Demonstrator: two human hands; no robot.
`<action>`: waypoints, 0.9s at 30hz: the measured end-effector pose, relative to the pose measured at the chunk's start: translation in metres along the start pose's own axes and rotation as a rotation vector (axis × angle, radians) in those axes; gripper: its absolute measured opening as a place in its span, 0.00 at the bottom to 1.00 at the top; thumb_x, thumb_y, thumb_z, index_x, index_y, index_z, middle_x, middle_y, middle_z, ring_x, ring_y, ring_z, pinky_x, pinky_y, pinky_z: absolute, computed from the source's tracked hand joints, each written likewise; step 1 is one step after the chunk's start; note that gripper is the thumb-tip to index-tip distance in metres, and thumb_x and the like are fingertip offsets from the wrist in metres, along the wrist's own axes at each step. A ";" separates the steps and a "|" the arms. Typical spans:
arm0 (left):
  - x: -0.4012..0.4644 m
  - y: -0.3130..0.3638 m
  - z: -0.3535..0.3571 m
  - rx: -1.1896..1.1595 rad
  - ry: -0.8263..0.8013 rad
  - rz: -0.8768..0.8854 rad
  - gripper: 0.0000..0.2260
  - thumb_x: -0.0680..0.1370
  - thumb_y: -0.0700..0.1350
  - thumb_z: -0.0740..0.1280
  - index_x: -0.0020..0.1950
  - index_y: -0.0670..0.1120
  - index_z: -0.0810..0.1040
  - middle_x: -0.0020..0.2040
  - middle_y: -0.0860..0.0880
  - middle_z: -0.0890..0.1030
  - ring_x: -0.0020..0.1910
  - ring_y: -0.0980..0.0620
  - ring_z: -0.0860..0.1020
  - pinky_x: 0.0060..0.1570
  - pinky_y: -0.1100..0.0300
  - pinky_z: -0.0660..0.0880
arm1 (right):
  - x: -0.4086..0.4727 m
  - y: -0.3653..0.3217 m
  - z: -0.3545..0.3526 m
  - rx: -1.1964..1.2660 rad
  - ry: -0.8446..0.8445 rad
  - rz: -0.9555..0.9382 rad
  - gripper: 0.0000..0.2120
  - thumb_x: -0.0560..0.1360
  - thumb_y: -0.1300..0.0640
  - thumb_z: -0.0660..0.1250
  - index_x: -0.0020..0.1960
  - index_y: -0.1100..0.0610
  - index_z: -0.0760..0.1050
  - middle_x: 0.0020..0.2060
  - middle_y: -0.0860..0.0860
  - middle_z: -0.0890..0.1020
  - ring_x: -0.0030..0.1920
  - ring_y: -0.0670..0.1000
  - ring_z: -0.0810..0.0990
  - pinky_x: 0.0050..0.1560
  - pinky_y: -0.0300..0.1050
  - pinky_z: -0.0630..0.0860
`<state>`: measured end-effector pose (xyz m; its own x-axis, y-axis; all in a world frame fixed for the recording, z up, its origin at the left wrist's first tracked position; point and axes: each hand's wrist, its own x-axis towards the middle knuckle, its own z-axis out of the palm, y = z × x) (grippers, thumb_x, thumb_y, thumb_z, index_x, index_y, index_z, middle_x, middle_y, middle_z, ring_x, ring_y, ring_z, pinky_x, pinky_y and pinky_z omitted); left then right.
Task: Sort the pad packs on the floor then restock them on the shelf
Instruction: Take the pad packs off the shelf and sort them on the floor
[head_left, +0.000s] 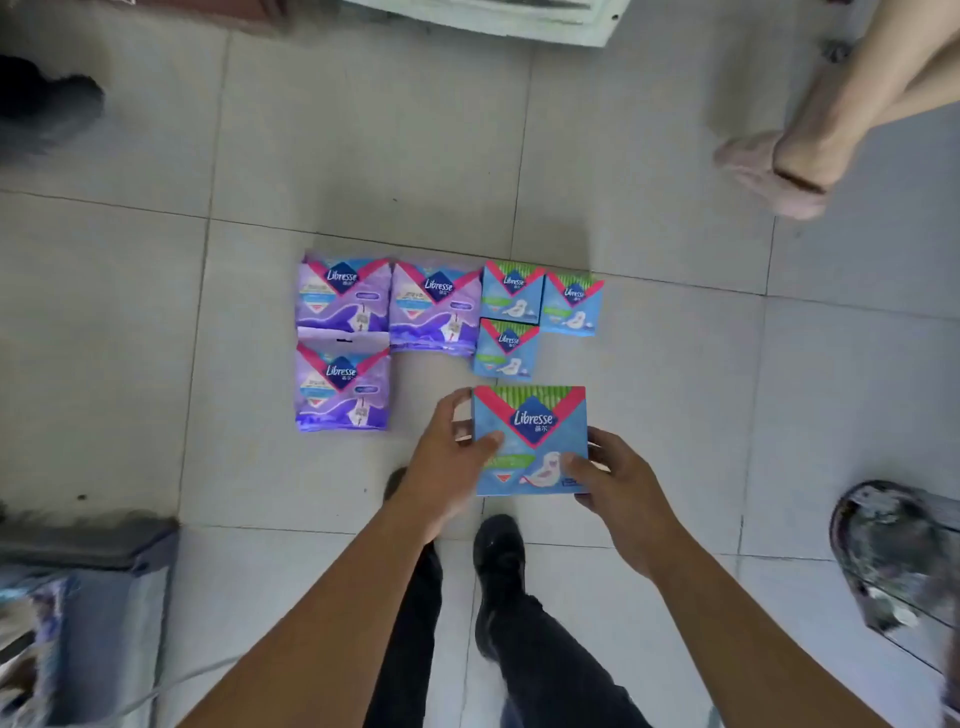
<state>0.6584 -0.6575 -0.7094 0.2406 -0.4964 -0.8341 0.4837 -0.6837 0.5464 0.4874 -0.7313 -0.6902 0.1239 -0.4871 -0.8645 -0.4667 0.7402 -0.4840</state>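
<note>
I hold a blue Libresse pad pack (530, 434) above the floor with both hands. My left hand (447, 457) grips its left edge, thumb on the front. My right hand (618, 483) grips its lower right corner. On the tiled floor beyond lie three purple packs: one (343, 296) at the far left, one (434, 309) beside it and one (343, 389) nearer me. To their right lie three small blue packs: two (511, 293) (571, 304) side by side and one (504, 348) below them.
Another person's bare feet (779, 166) rest on the floor at the upper right. My dark shoes (498, 561) stand just under the held pack. A grey shelf edge (88, 571) is at lower left and a dark patterned object (893, 556) at lower right.
</note>
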 end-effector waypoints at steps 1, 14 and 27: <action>0.009 0.002 0.005 0.031 -0.009 0.003 0.21 0.78 0.40 0.69 0.67 0.52 0.69 0.53 0.48 0.82 0.49 0.54 0.83 0.44 0.57 0.81 | 0.010 0.000 -0.004 0.000 0.020 0.003 0.14 0.77 0.60 0.68 0.62 0.52 0.74 0.54 0.49 0.83 0.46 0.46 0.84 0.43 0.40 0.76; 0.194 -0.030 0.077 0.909 0.138 0.161 0.17 0.79 0.45 0.63 0.68 0.49 0.72 0.64 0.47 0.76 0.63 0.49 0.74 0.63 0.58 0.68 | 0.246 0.054 -0.096 -0.057 0.237 0.030 0.15 0.76 0.58 0.70 0.61 0.55 0.71 0.56 0.54 0.81 0.50 0.53 0.82 0.41 0.44 0.75; 0.299 -0.113 0.090 1.281 0.070 0.146 0.26 0.79 0.46 0.61 0.77 0.54 0.60 0.79 0.50 0.54 0.76 0.48 0.57 0.66 0.51 0.67 | 0.390 0.126 -0.075 -0.187 0.246 -0.014 0.11 0.78 0.54 0.68 0.59 0.54 0.75 0.52 0.50 0.82 0.52 0.51 0.81 0.57 0.52 0.78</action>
<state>0.6000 -0.7770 -1.0135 0.2844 -0.6070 -0.7420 -0.6885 -0.6680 0.2825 0.4108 -0.8629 -1.0784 -0.0742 -0.6111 -0.7881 -0.6225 0.6458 -0.4421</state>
